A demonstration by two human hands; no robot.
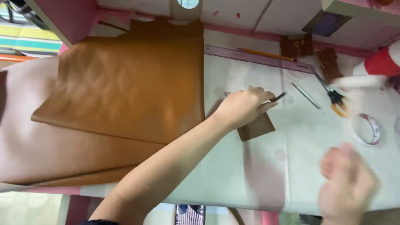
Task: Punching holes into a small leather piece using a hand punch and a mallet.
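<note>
We see bare desk [258, 175] between our left hand [241, 107] and our blurred right hand [348, 185], open for passing. Leather [129, 87] covers the whole left side. Beyond the left hand a ruler [258, 57] and pencil [266, 54] bar the far edge; to the right lie a metal tool [305, 95], scissors [333, 93] and a tape roll [366, 129], near one another
</note>
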